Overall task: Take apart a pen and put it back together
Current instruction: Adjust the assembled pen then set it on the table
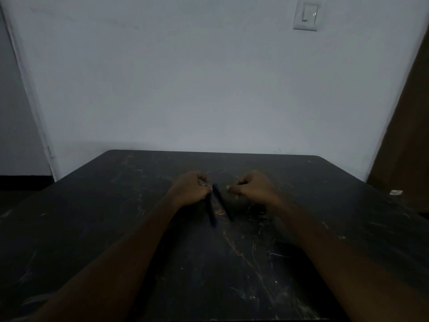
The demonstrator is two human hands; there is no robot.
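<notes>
Dim, underexposed frame; bluish cast on wall [209, 89]. Faint glare on light switch [307, 14]. Black tabletop [116, 205] swallows detail. Hands soft, probably motion blur. Wide-angle bending at left wall edge; corners darkened. No sharp shadows; light source not discernible.

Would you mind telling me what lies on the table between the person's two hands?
In the head view, a dark pen part lies on the table between the left hand and right hand.

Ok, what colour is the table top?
Black with pale marble-like veins and scratches, in the head view.
</notes>
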